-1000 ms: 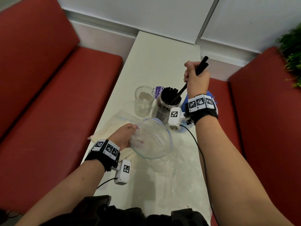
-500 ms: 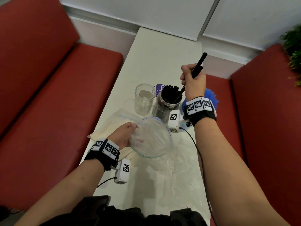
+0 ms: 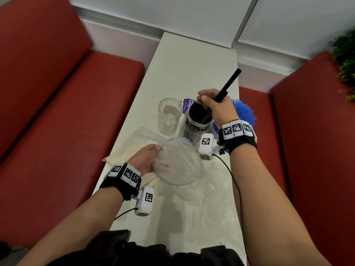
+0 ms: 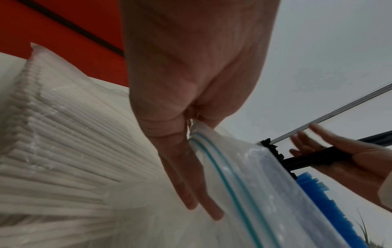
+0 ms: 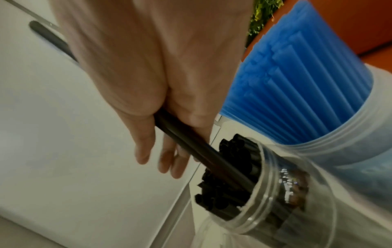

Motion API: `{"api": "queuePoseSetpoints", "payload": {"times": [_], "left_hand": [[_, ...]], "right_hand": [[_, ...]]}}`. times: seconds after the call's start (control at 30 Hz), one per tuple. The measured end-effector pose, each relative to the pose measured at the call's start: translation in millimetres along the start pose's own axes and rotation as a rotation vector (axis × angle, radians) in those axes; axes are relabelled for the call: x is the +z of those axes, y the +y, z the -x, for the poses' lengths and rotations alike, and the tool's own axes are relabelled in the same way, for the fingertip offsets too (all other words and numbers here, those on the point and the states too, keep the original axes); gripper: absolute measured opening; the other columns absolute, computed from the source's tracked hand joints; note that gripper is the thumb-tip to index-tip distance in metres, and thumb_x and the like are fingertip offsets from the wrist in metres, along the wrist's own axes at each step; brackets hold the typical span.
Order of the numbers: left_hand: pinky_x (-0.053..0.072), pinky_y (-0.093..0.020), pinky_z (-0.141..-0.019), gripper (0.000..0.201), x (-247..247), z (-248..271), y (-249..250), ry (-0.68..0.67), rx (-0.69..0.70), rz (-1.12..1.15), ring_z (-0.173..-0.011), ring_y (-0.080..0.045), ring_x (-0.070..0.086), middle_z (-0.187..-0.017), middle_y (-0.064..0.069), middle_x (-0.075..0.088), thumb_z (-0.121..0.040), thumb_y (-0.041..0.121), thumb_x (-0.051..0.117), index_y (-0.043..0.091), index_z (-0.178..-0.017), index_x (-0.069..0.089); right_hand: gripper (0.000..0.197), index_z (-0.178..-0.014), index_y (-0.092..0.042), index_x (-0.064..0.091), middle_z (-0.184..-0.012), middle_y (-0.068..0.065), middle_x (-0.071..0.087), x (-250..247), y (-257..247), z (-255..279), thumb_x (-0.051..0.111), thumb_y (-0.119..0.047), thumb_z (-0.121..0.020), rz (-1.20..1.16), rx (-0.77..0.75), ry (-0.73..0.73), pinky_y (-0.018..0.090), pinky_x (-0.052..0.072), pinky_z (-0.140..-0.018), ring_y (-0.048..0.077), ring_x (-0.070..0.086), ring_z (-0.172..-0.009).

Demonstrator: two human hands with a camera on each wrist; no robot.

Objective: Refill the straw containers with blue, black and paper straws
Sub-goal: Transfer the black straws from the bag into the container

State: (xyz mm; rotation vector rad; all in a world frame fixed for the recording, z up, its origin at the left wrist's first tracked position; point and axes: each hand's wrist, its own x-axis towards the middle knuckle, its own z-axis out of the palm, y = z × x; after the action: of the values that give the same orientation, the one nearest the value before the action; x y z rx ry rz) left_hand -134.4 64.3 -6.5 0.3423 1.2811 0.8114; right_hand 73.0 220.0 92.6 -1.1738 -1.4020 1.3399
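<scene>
Right hand (image 3: 215,106) lowered black straws (image 3: 227,85) into jar (image 3: 197,127).

The head view looks steeply down from above both forearms onto the surface (image 3: 192,73), while each wrist view looks close along its palm toward the fingers (image 4: 191,193), both sharing the black straws (image 5: 212,159) and blue straws (image 4: 314,188) beyond them.
</scene>
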Motion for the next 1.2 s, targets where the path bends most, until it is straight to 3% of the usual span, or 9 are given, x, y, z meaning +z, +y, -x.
{"api": "queuePoseSetpoints", "payload": {"times": [0.1, 0.3, 0.47, 0.67, 0.8, 0.97, 1.07, 1.13, 1.2], "left_hand": [[0.062, -0.044, -0.057, 0.023, 1, -1, -2, -0.005, 0.009, -0.010, -0.081, -0.042, 0.073, -0.120, -0.020, 0.065, -0.109, 0.027, 0.044, 0.008, -0.115, 0.054], [0.061, -0.050, -0.067, 0.021, -2, 1, -2, 0.000, 0.014, -0.017, -0.080, -0.042, 0.073, -0.110, -0.019, 0.066, -0.108, 0.028, 0.044, 0.010, -0.110, 0.055], [0.061, -0.050, -0.069, 0.023, -2, 3, -2, -0.001, 0.009, -0.024, -0.084, -0.044, 0.072, -0.109, -0.019, 0.065, -0.108, 0.029, 0.044, 0.010, -0.109, 0.056], [0.061, -0.040, -0.057, 0.021, -2, 8, 0, 0.001, 0.017, -0.035, -0.078, -0.041, 0.074, -0.114, -0.019, 0.066, -0.109, 0.028, 0.044, 0.011, -0.110, 0.056], [0.062, -0.043, -0.063, 0.021, -1, 9, 0, 0.002, 0.016, -0.043, -0.079, -0.040, 0.073, -0.118, -0.018, 0.064, -0.109, 0.028, 0.043, 0.011, -0.110, 0.055], [0.059, -0.049, -0.075, 0.021, 0, 11, 2, -0.011, 0.024, -0.042, -0.090, -0.045, 0.070, -0.120, -0.021, 0.063, -0.109, 0.028, 0.043, 0.011, -0.109, 0.055], [0.057, -0.053, -0.080, 0.021, -2, 12, 5, -0.002, 0.023, -0.046, -0.096, -0.049, 0.069, -0.121, -0.023, 0.063, -0.109, 0.027, 0.044, 0.011, -0.107, 0.056], [0.059, -0.053, -0.075, 0.021, -1, 11, 5, 0.007, 0.021, -0.043, -0.093, -0.048, 0.070, -0.125, -0.024, 0.063, -0.108, 0.027, 0.045, 0.010, -0.107, 0.057], [0.057, -0.060, -0.086, 0.021, -1, 10, 3, 0.016, 0.008, -0.051, -0.099, -0.051, 0.069, -0.127, -0.023, 0.063, -0.108, 0.028, 0.045, 0.011, -0.107, 0.057]], "right_hand": [[0.015, -0.093, -0.016, 0.073, -0.093, 0.013, 0.075, 0, 9, 3, 0.066, -0.003, -0.091, 0.116, 0.108, 0.027, 0.041, 0.055, -0.098, 0.025, 0.073, -0.095], [0.025, -0.097, -0.014, 0.076, -0.090, -0.005, 0.078, 0, 2, 4, 0.070, 0.005, -0.082, 0.228, 0.040, 0.052, 0.013, 0.052, -0.078, 0.004, 0.072, -0.088], [0.021, -0.096, -0.004, 0.075, -0.093, 0.011, 0.076, 4, 7, 14, 0.072, 0.009, -0.080, 0.278, 0.083, 0.019, 0.024, 0.053, -0.083, 0.013, 0.071, -0.086], [0.017, -0.103, -0.017, 0.071, -0.087, 0.011, 0.072, 2, -18, 8, 0.072, -0.009, -0.087, 0.013, -0.085, 0.104, 0.027, 0.058, -0.077, 0.020, 0.073, -0.081], [0.009, -0.095, -0.017, 0.069, -0.087, 0.007, 0.071, 5, -18, 5, 0.069, -0.009, -0.090, 0.072, -0.140, 0.144, 0.037, 0.059, -0.085, 0.023, 0.071, -0.085], [0.026, -0.106, -0.016, 0.070, -0.105, 0.004, 0.072, 13, 15, 26, 0.070, -0.001, -0.084, 0.361, 0.025, 0.106, 0.044, 0.054, -0.098, 0.023, 0.067, -0.103], [0.039, -0.126, -0.026, 0.063, -0.132, -0.008, 0.062, 16, 8, 28, 0.068, -0.018, -0.088, 0.415, -0.170, 0.189, 0.026, 0.042, -0.110, 0.003, 0.055, -0.121], [0.042, -0.137, -0.022, 0.055, -0.153, -0.003, 0.045, 18, -2, 15, 0.059, -0.029, -0.096, 0.511, -0.332, 0.281, 0.027, 0.026, -0.120, 0.009, 0.035, -0.144], [0.054, -0.152, -0.015, 0.038, -0.165, 0.005, 0.023, 23, -5, -3, 0.046, -0.037, -0.104, 0.728, -0.376, 0.245, 0.037, 0.008, -0.125, 0.022, 0.009, -0.155]]}}
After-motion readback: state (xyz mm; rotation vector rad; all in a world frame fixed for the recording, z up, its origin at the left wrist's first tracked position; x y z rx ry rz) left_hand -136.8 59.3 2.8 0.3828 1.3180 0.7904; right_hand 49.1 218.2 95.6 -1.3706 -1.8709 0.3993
